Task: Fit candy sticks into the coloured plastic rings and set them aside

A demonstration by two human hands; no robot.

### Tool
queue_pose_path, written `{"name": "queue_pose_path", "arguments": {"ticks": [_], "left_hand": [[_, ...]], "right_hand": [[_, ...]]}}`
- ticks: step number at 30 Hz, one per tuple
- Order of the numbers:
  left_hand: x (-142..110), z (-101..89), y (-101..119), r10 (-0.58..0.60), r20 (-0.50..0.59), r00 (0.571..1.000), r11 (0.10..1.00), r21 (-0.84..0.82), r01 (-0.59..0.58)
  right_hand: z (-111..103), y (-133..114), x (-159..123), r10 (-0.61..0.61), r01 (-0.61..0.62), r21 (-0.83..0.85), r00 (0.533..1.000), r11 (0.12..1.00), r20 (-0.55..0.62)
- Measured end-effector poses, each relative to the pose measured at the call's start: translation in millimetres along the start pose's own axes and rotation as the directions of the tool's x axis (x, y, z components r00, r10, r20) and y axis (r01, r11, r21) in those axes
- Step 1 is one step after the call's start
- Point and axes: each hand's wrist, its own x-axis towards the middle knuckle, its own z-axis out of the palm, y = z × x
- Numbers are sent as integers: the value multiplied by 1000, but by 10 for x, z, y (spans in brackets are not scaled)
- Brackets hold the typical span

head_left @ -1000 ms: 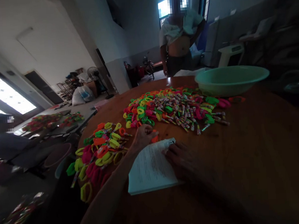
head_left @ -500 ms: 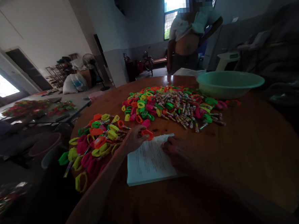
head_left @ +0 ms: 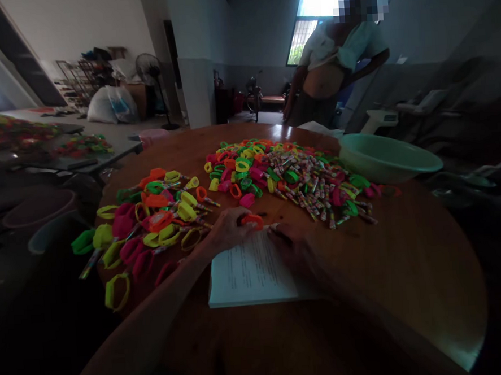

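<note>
- Left hand [head_left: 229, 229] pinches an orange watch-shaped band [head_left: 253, 219], held just above the top edge of a printed paper stack [head_left: 239, 276].
- Right hand [head_left: 295, 242] is bent over the stack's upper right part, fingers curled; shadow hides whether they grip anything, so I cannot tell.
- Step in hand, as I judge it: working on this single band, with both sets of fingertips brought near each other over the paper.
- Next move probably calls for a steady left pinch and the right fingertips meeting the band squarely.
- Beyond the hands, a heap of loose bands [head_left: 236, 171] runs into wrapped tubes [head_left: 307, 175], limiting forward reach.
- To the left, bands with tubes attached [head_left: 161, 221] spread close to the table's rim; a yellow band [head_left: 108, 295] lies nearest that edge, so a sweeping forearm could knock it off.
- Open room on the round wooden table [head_left: 411, 251] lies rightward, short of the green basin [head_left: 370, 167].
</note>
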Motion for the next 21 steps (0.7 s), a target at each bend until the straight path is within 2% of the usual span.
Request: {"name": "queue_pose_path", "arguments": {"ticks": [3, 7, 12, 14, 17, 21], "left_hand": [[-8, 6, 12, 9, -17, 1000, 1000, 13, -8], [-24, 27, 7, -3, 22, 1000, 999, 47, 2], [-52, 41, -16, -19, 78, 997, 999, 52, 15], [-59, 46, -29, -9, 68, 998, 998, 68, 5], [-64, 56, -42, 10, 38, 999, 997, 75, -13], [-71, 59, -17, 23, 35, 999, 997, 70, -25]], "right_hand": [[6, -6, 33, 3, -3, 14, 1000, 1000, 27], [32, 12, 48, -25, 25, -4, 999, 1000, 21], [-14, 1, 29, -55, 54, 59, 998, 997, 6], [-44, -16, 34, -79, 78, 47, 997, 996, 19], [-66, -39, 54, -121, 123, -36, 992, 992, 46], [-88, -90, 67, -150, 181, -270, 980, 946, 133]]}}
